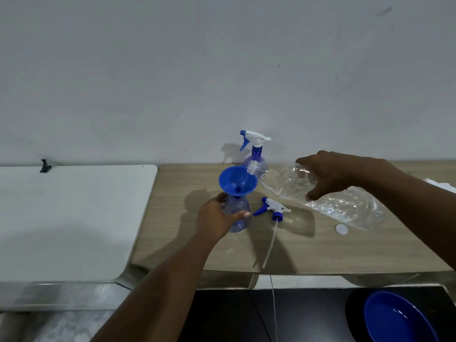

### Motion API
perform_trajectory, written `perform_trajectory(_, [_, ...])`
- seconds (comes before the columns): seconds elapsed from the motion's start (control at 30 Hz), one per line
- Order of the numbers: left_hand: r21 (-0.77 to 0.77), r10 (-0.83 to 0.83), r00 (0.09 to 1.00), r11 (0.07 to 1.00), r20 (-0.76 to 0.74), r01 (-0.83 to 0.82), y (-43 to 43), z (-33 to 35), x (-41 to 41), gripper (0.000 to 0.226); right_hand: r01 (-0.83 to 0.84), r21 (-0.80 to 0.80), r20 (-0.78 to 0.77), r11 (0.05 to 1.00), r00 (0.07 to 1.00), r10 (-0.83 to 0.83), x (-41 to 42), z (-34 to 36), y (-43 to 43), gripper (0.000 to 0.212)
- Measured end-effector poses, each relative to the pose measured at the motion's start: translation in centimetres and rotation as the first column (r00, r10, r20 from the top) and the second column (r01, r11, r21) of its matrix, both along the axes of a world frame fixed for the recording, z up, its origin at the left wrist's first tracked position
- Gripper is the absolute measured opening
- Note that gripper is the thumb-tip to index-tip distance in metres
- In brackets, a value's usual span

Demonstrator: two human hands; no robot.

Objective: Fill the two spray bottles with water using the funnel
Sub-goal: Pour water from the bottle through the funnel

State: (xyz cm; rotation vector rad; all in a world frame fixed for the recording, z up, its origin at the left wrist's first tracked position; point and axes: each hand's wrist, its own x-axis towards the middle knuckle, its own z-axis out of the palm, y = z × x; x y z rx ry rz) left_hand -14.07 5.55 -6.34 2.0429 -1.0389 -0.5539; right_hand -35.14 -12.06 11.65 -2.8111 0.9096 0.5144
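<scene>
My left hand (217,218) grips a clear blue spray bottle (238,215) that stands on the wooden table (308,250) without its head. A blue funnel (237,180) sits in its neck. My right hand (328,175) holds a large clear water bottle (333,201) tilted on its side, its mouth over the funnel's rim. The removed spray head (271,208) with its long tube lies on the table just right of the bottle. A second spray bottle (255,154) with its head on stands behind, near the wall.
A small white cap (341,229) lies on the table under the water bottle. A white table (69,218) adjoins on the left. A blue bowl (397,319) rests low at the bottom right. Thin cables hang below the table's front edge.
</scene>
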Motion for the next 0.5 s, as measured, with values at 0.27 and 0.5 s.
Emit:
perform_trajectory(0.27, [0.019,0.01,1.0,1.0,0.016,-0.01,-0.02,-0.25,0.07,0.08,-0.01,-0.014,-0.036,1.0,0.999,0.01,-0.2,0.53,-0.29,0.052])
perform_trajectory(0.5, [0.028,0.013,1.0,0.999,0.028,-0.014,-0.11,-0.22,0.09,0.081,-0.013,-0.027,-0.063,1.0,0.998,0.011,-0.12,0.67,-0.27,0.064])
